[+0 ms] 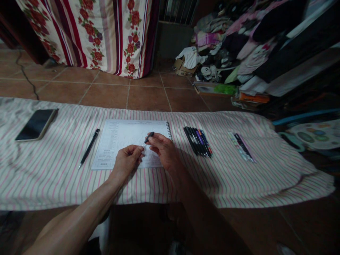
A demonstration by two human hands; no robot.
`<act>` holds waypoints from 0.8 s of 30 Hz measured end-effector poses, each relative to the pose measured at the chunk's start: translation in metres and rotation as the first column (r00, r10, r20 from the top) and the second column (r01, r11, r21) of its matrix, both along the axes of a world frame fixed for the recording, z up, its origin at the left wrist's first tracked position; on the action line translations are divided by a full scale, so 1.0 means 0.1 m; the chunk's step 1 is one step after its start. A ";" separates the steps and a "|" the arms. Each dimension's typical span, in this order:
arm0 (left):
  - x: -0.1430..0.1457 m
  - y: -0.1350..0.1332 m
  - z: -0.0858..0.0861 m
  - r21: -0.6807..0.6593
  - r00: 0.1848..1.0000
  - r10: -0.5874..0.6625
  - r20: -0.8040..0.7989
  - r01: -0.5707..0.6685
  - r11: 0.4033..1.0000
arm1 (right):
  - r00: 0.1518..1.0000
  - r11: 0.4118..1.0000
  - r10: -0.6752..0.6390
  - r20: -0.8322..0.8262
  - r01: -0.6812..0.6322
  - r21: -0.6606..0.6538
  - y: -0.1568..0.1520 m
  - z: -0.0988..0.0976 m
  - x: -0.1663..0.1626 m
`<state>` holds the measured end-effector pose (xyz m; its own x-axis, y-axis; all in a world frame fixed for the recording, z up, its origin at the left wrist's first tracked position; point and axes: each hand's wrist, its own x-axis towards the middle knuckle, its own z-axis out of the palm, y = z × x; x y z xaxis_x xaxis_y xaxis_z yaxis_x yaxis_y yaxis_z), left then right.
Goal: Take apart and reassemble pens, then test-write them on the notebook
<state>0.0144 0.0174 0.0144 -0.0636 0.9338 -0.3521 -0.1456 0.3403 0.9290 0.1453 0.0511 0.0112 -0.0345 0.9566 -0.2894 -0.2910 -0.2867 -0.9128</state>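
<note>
My right hand (pixel 165 150) pinches a dark pen (pixel 148 137) over the spiral notebook (pixel 119 136) that lies on the striped cloth (pixel 53 170). My left hand (pixel 127 159) is curled right beside it, its fingertips meeting the pen's lower tip; I cannot make out whether it holds a small part. Both hands rest over the notebook's lower right corner. A single black pen (pixel 89 148) lies left of the notebook. Several pens (pixel 198 141) lie in a row to the right.
A phone (pixel 35 124) lies face up at the cloth's far left. A small packet of pens (pixel 241 146) sits further right. Beyond the cloth are a tiled floor, a floral curtain (pixel 106 35) and a heap of clothes (pixel 233 49).
</note>
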 end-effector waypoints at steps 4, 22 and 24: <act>0.00 0.00 0.00 0.006 1.000 -0.029 -0.007 0.029 1.000 | 1.000 1.000 0.002 0.002 -0.002 0.002 -0.01 0.00 0.00; 0.00 0.01 0.03 0.063 0.997 -0.074 -0.001 0.074 0.995 | 1.000 1.000 -0.007 0.024 0.006 0.011 -0.04 0.01 -0.03; 0.00 0.01 0.04 0.062 0.998 -0.057 0.002 0.057 0.996 | 0.999 1.000 -0.004 0.034 0.003 0.020 -0.04 0.00 -0.03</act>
<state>0.0144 0.0187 0.0186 -0.0085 0.9559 -0.2936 -0.1314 0.2900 0.9480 0.1424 0.0472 0.0110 -0.0212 0.9623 -0.2711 -0.2602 -0.2671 -0.9279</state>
